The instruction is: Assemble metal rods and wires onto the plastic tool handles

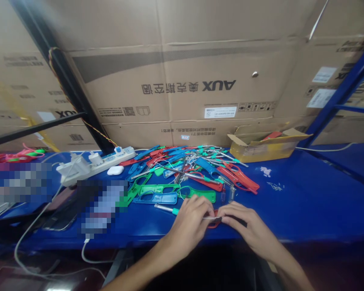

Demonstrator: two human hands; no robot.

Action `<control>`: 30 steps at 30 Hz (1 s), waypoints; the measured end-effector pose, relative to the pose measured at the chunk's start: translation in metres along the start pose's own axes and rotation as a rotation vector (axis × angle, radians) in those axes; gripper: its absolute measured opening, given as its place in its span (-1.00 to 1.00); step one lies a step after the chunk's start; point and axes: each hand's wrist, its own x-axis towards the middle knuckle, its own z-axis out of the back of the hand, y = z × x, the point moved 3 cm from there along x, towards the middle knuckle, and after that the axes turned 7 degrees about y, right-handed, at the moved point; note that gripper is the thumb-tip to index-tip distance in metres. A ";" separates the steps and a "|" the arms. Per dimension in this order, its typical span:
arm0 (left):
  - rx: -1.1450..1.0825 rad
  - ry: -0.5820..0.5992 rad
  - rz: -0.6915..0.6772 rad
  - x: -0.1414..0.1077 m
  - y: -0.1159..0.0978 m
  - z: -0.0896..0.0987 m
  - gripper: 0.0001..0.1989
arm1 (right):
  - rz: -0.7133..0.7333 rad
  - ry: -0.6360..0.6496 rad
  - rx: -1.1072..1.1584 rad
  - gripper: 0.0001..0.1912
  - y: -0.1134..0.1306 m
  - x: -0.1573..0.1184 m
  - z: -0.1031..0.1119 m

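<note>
My left hand (191,221) is closed, its fingertips pinching a thin pale piece over a red plastic part (212,224). Close beside it, my right hand (245,224) pinches a small black part (235,220), which runs back under its fingers. The fingertips of both hands nearly meet. A metal rod with a teal end (166,209) lies by my left hand. Just beyond are a green lighter shell (200,195), a blue shell (157,197) and a small clear piece (232,194). What my fingertips cover is hidden.
A pile of red, blue and green shells (170,159) and metal rods spreads behind the hands. An open yellow carton (262,151) stands back right. On the left are a power strip (87,171), a white earbud case (115,170), phones and cables. Small white pieces (275,186) lie right.
</note>
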 end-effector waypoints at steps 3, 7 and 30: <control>-0.009 -0.005 0.008 -0.002 -0.001 -0.001 -0.86 | -0.003 0.014 -0.014 -0.73 0.000 -0.001 0.000; 0.020 -0.033 0.016 -0.001 0.001 -0.001 -0.87 | -0.002 -0.018 0.006 -0.75 0.000 -0.001 -0.002; 0.108 -0.006 -0.062 -0.003 -0.009 0.005 -0.96 | 0.019 -0.002 -0.073 -0.83 -0.007 -0.004 0.000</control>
